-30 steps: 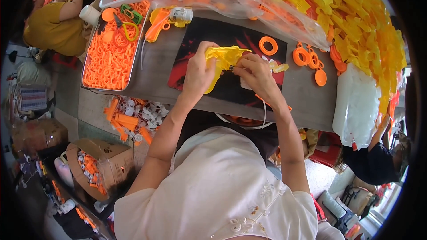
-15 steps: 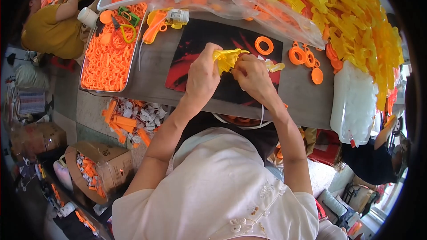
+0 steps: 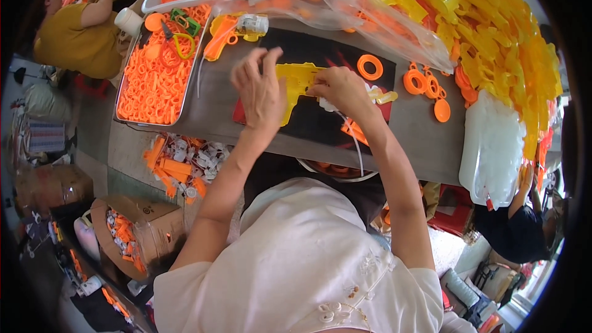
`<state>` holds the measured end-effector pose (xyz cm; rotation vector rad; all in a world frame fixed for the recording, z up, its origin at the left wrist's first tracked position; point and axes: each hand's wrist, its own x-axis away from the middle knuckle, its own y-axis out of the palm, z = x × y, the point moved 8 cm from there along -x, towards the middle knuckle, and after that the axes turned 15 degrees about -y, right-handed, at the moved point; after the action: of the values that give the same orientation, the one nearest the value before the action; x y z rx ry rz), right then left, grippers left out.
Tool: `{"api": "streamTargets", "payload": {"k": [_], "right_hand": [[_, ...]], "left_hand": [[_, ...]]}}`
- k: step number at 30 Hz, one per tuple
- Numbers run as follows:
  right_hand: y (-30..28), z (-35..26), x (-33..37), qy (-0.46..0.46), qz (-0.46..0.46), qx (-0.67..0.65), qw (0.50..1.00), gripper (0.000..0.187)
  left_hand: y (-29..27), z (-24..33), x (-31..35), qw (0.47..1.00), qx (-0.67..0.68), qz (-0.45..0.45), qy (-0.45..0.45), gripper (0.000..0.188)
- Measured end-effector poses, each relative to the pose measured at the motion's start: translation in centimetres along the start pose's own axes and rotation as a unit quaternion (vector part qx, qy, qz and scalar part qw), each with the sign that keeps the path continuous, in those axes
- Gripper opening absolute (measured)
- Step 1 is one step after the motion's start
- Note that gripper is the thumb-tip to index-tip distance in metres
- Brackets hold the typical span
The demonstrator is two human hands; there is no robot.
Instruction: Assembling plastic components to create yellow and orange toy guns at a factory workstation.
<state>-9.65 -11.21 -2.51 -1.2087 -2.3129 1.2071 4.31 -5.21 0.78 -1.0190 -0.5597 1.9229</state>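
Note:
A yellow toy gun shell [image 3: 296, 77] lies with its inner side up on a black and red mat [image 3: 336, 49]. Over its left part is my left hand [image 3: 262, 89], slightly blurred, open with fingers raised and apart. My right hand [image 3: 342, 89] has its fingertips pinched together at the shell's right end; whatever is between them is hidden. Just beyond that hand lie small clear and yellowish parts [image 3: 383, 95]. An orange piece [image 3: 354, 131] with a white cord [image 3: 359, 154] sits below my right wrist. An orange ring [image 3: 370, 67] rests at the mat's upper right.
On the left, a metal tray [image 3: 183, 102] holds small orange parts, yellow-handled scissors [image 3: 184, 46] and a white cup [image 3: 128, 22]. An orange and yellow toy gun [image 3: 222, 37] lies behind. Yellow shells [image 3: 493, 43] heap at right above a translucent tub [image 3: 490, 148]. Two other people work nearby.
The yellow shell has come down from between both hands and been turned flat onto the mat. My left hand has let go and opened. The orange piece below my right wrist has become visible.

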Motion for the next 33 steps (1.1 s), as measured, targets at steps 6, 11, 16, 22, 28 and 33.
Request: {"api": "streamTargets", "payload": {"k": [6,11,16,22,28,33], "right_hand": [[-4.4,-3.2,4.6,-0.042,0.213,0.062,0.974,0.033],[-5.2,-1.7,15.0,0.082,0.147,0.139,0.976,0.042],[-3.0,-0.6,16.2,0.021,0.135,0.150,0.979,0.044],[-3.7,-0.2,15.5,0.069,0.134,0.014,0.988,0.040],[-4.2,-0.4,15.8,0.070,0.175,-0.103,0.977,0.039],[-3.9,1.0,17.0,0.107,0.201,-0.212,0.950,0.038]], "left_hand": [[2.1,-0.8,2.4,0.998,0.028,-0.031,0.049,0.009],[3.0,0.3,1.7,0.994,0.067,-0.073,0.037,0.012],[3.6,0.8,1.6,0.998,-0.024,-0.049,0.035,0.016],[2.2,0.2,1.6,0.995,0.067,-0.061,0.040,0.025],[4.0,6.2,3.4,0.931,0.007,-0.294,0.218,0.041],[3.8,5.8,2.5,0.914,0.064,-0.286,0.282,0.029]]}}
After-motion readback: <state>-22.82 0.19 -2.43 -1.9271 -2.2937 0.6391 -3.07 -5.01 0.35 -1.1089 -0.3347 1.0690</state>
